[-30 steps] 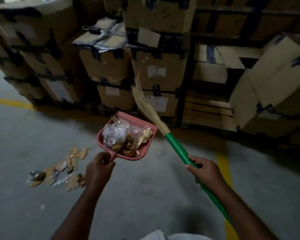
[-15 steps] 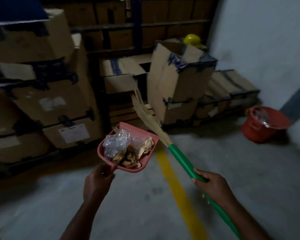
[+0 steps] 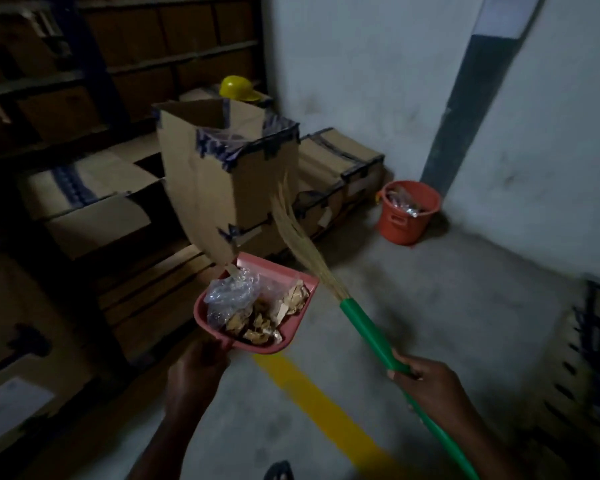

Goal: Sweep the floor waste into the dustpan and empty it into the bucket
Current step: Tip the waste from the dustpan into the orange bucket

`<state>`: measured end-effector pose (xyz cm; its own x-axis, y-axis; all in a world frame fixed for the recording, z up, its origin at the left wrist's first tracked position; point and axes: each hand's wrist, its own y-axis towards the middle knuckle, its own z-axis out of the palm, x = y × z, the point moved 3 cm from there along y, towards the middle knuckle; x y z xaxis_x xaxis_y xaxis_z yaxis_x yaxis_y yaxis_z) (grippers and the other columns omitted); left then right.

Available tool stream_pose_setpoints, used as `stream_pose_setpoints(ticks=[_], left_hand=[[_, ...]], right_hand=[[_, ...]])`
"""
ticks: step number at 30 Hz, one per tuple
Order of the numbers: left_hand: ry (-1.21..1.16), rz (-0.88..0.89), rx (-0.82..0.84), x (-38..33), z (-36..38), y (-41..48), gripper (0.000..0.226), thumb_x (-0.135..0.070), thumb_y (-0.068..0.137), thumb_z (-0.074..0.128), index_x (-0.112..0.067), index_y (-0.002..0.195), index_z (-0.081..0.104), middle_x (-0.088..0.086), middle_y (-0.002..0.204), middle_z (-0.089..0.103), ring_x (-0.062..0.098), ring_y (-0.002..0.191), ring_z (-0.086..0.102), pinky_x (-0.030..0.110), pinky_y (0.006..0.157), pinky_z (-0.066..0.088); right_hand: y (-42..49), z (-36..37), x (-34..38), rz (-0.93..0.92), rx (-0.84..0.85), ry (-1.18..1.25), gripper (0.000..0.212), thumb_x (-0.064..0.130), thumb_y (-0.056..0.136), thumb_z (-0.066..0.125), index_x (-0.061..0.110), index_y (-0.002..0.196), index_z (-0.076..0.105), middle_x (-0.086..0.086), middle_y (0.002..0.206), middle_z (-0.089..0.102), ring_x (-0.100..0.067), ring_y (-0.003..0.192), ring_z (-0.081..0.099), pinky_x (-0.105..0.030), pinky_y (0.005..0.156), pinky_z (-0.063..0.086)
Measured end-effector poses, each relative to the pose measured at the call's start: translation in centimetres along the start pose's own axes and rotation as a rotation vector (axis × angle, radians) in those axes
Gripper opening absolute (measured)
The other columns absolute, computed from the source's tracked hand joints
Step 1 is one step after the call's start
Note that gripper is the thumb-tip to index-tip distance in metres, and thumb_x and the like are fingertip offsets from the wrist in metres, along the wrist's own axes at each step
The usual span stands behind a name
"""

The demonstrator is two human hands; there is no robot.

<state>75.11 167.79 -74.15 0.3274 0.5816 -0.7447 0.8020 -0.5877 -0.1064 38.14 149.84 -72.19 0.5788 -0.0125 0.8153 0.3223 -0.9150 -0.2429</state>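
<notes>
Head view. Dim storeroom corner.

Left hand [image 3: 196,370], lower centre of frame, grip clenched on the handle of the pink dustpan [image 3: 257,303]. The pan is held up off the floor at centre frame, roughly level, and loaded: crumpled clear plastic [image 3: 231,296] toward its left side, tan paper scraps [image 3: 267,317] to the right and toward the handle end. The load sits low behind the walls.

Right hand [image 3: 430,379], lower right, grip closed around the green broom handle [image 3: 368,332]. Straw bristles [image 3: 295,230] point up and away, just right of the pan's rim, clear of the floor.

Orange bucket [image 3: 407,213], right of centre in the upper half, stands on the floor against the white wall, well apart from the pan. Some waste already lies inside it. Cardboard boxes [image 3: 222,181] fill the left half; a yellow hard hat [image 3: 238,88] sits on one behind.

Step in hand, by my reading: carrying the load to the bucket.

- Keep the pan level, open lip slightly raised; the plastic is light and may slide or lift off.
- Keep the bristles off the load.
- Bring the lip over the bucket's mouth, low, before tipping.
- Tip slowly, away from the wall side.
</notes>
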Motion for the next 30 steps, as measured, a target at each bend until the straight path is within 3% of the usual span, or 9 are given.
stream_pose_setpoints(ticks=[3, 7, 12, 15, 17, 19, 23, 27, 30], left_hand=[[-0.003, 0.093, 0.055, -2.5, 1.3, 4.2, 0.026, -0.042, 0.084, 0.074, -0.028, 0.105, 0.071, -0.014, 0.085, 0.069, 0.009, 0.078, 0.066, 0.031, 0.066, 0.052], [0.011, 0.183, 0.149, -5.2, 3.3, 8.9, 0.037, -0.051, 0.084, 0.071, -0.029, 0.113, 0.07, -0.008, 0.101, 0.074, 0.013, 0.09, 0.067, 0.032, 0.074, 0.051], [0.044, 0.226, 0.265, -8.6, 7.1, 13.3, 0.044, -0.045, 0.08, 0.072, -0.025, 0.119, 0.068, -0.006, 0.109, 0.072, 0.016, 0.098, 0.066, 0.033, 0.081, 0.05], [0.069, 0.228, 0.325, -11.2, 10.2, 15.9, 0.047, -0.024, 0.08, 0.08, -0.02, 0.124, 0.066, -0.001, 0.115, 0.071, 0.019, 0.103, 0.066, 0.036, 0.085, 0.051], [0.075, 0.242, 0.354, -13.0, 12.5, 17.4, 0.048, -0.022, 0.079, 0.081, -0.018, 0.125, 0.066, -0.002, 0.114, 0.07, 0.018, 0.101, 0.066, 0.037, 0.085, 0.053], [0.08, 0.249, 0.383, -14.7, 15.1, 19.3, 0.049, -0.024, 0.078, 0.081, -0.02, 0.124, 0.065, -0.005, 0.113, 0.07, 0.016, 0.1, 0.067, 0.039, 0.086, 0.055], [0.113, 0.294, 0.39, -19.4, 21.5, 23.4, 0.04, -0.024, 0.079, 0.081, -0.021, 0.116, 0.067, -0.004, 0.104, 0.072, 0.014, 0.087, 0.067, 0.035, 0.074, 0.056], [0.117, 0.298, 0.412, -25.4, 27.6, 26.4, 0.036, -0.024, 0.081, 0.08, -0.019, 0.115, 0.069, 0.0, 0.103, 0.072, 0.017, 0.085, 0.066, 0.032, 0.069, 0.05], [0.069, 0.305, 0.4, -30.4, 31.5, 28.4, 0.034, -0.032, 0.085, 0.076, -0.018, 0.115, 0.069, 0.0, 0.101, 0.073, 0.018, 0.085, 0.066, 0.03, 0.067, 0.047]], right_hand=[[1.9, 0.1, 0.3, 0.037, -0.069, 0.024, 0.042, 0.018, 0.08, 0.08, 0.026, 0.119, 0.07, 0.009, 0.06, 0.07, -0.012, 0.046, 0.063, -0.03, 0.05, 0.053], [3.7, 0.2, 0.3, 0.089, -0.152, 0.098, 0.043, 0.019, 0.081, 0.079, 0.028, 0.121, 0.069, 0.005, 0.065, 0.072, -0.012, 0.047, 0.062, -0.028, 0.045, 0.051], [6.3, -0.9, -0.5, 0.16, -0.209, 0.201, 0.044, 0.021, 0.084, 0.076, 0.038, 0.122, 0.064, 0.003, 0.069, 0.073, -0.015, 0.049, 0.064, -0.026, 0.045, 0.046], [9.0, -2.0, -1.8, 0.196, -0.257, 0.232, 0.041, 0.017, 0.083, 0.077, 0.029, 0.121, 0.068, 0.006, 0.068, 0.072, -0.006, 0.052, 0.062, -0.028, 0.054, 0.048], [11.1, -3.1, -2.6, 0.226, -0.29, 0.246, 0.043, 0.015, 0.082, 0.078, 0.023, 0.123, 0.068, 0.01, 0.075, 0.073, -0.001, 0.057, 0.063, -0.027, 0.06, 0.049], [13.5, -4.4, -3.2, 0.258, -0.317, 0.29, 0.042, 0.014, 0.082, 0.077, 0.029, 0.121, 0.068, 0.008, 0.08, 0.076, -0.004, 0.059, 0.065, -0.028, 0.057, 0.051], [20.1, -8.4, -4.4, 0.232, -0.338, 0.295, 0.041, 0.014, 0.082, 0.077, 0.032, 0.118, 0.068, 0.004, 0.078, 0.076, -0.011, 0.06, 0.063, -0.031, 0.058, 0.051], [27.7, -13.8, -5.5, 0.202, -0.32, 0.211, 0.046, 0.014, 0.079, 0.08, 0.018, 0.123, 0.068, 0.017, 0.094, 0.074, -0.002, 0.089, 0.07, -0.034, 0.084, 0.058], [33.1, -18.2, -5.8, 0.181, -0.312, 0.18, 0.047, 0.012, 0.079, 0.08, 0.016, 0.124, 0.068, 0.002, 0.093, 0.077, -0.006, 0.081, 0.069, -0.037, 0.078, 0.058]])
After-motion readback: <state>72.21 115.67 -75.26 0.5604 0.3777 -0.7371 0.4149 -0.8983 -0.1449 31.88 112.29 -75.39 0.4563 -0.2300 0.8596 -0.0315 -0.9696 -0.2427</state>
